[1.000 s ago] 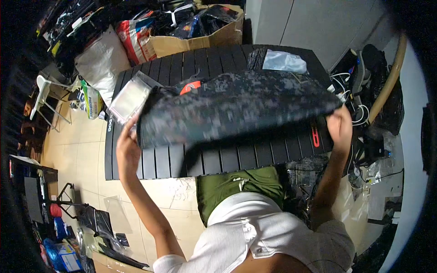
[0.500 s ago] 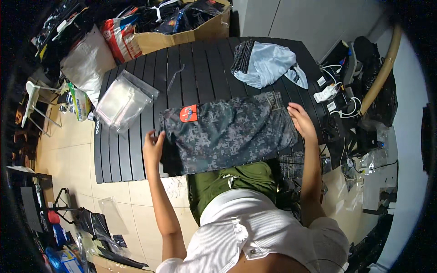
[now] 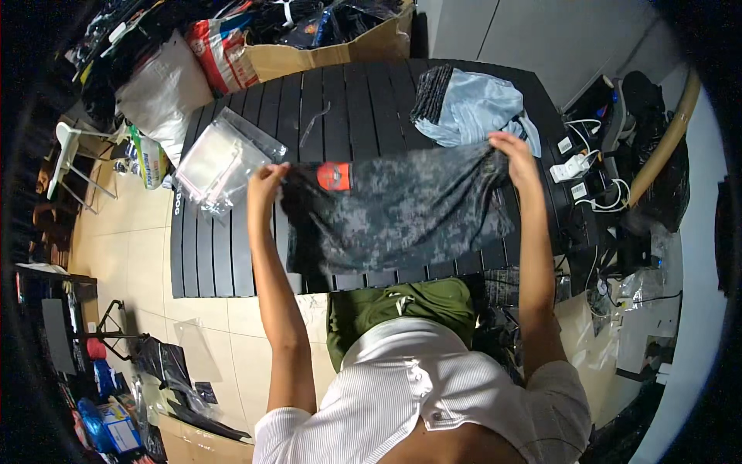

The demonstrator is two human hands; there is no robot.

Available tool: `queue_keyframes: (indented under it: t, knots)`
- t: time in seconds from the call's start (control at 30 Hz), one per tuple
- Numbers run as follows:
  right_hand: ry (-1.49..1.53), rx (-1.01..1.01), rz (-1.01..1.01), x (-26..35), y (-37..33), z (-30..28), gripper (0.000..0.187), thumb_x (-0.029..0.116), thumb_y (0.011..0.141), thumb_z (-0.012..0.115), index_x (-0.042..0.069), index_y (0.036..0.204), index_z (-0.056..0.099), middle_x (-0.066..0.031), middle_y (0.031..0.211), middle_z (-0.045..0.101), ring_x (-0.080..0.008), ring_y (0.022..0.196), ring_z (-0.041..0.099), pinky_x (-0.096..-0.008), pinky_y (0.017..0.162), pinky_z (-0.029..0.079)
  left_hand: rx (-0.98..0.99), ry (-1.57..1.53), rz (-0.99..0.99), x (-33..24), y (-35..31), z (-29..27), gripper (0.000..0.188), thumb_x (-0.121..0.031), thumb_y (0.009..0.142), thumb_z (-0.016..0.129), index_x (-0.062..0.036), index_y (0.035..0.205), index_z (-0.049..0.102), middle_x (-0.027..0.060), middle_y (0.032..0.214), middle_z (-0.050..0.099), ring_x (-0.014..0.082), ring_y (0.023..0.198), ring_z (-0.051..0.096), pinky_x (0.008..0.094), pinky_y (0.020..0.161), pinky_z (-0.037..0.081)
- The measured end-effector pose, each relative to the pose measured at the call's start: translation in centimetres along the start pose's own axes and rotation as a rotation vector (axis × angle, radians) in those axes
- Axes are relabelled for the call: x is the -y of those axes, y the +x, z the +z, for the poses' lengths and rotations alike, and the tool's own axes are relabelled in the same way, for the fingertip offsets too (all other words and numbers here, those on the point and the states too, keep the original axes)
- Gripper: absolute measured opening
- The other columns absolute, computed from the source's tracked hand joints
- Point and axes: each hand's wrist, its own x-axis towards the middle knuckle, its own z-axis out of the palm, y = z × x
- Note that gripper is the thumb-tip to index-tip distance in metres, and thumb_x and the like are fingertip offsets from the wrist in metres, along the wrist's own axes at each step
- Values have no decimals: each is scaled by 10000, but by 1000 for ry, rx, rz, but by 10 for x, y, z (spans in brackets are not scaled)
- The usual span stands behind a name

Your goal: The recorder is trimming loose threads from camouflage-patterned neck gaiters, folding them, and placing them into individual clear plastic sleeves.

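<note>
A dark camouflage cloth garment point(image 3: 402, 213) with an orange-red patch point(image 3: 334, 176) near its left end hangs stretched between my hands, over the near part of the black slatted table point(image 3: 332, 100). My left hand point(image 3: 267, 184) pinches its upper left corner. At the upper right corner, my right hand point(image 3: 514, 155) grips the edge with thumb and fingers. The cloth sags in folds and looks smeared by motion. Just beyond my right hand lies a bundle of light blue fabric point(image 3: 491, 104) with a dark patterned piece point(image 3: 434, 93). Clear plastic bags point(image 3: 224, 158) lie beyond my left hand.
A thin clear strip point(image 3: 314, 124) lies on the table. Behind it stand an open cardboard box point(image 3: 332, 56) of dark packed items and a white sack point(image 3: 166, 89). White power strips with cables point(image 3: 573, 168) sit off the right edge, near a tan pole point(image 3: 668, 139).
The garment lay flat on the table with my hands at its sides. Now both hands hold its upper corners, raised and moved farther away, and the cloth hangs in folds.
</note>
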Motion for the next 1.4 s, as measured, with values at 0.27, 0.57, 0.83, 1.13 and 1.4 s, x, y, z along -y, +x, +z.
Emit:
queue_keyframes:
  t: [0.27,0.57,0.83,1.13,1.4]
  knots:
    - [-226,-19,219,60,-115,-33,265,60,832,529,5,1091,527,-5,897,535,-75,748,469,-197,671,382,121,-332,-107,2,-115,-53,69,-138,848,547,-96,884,505,-31,764,492,60,753,491,229,718,402]
    - [-139,-17,364,-3,-107,-17,293,144,837,577,23,1102,539,34,871,522,-39,721,455,-177,673,364,81,6,-453,28,-129,-35,290,-281,861,561,-54,1040,591,-9,809,606,55,678,515,204,555,400]
    - [-641,-285,240,-14,-122,-60,312,224,810,641,-2,1012,567,-51,909,599,-124,831,547,-232,739,419,16,15,-409,17,-109,-17,370,-369,841,573,-35,992,627,0,812,601,72,732,522,208,562,374]
    - [-992,-266,236,-35,-149,-66,305,174,762,684,18,984,545,-65,817,555,-128,696,489,-265,635,428,-53,-261,-279,29,-92,-11,300,-32,787,623,-40,1080,563,-3,819,569,61,748,521,176,660,423]
    - [-896,-180,449,-45,-142,-103,230,218,815,630,44,942,548,-20,793,528,-104,661,464,-256,582,405,180,-664,-316,18,-97,-10,517,101,759,566,-73,1234,460,-1,925,534,66,849,513,179,757,434]
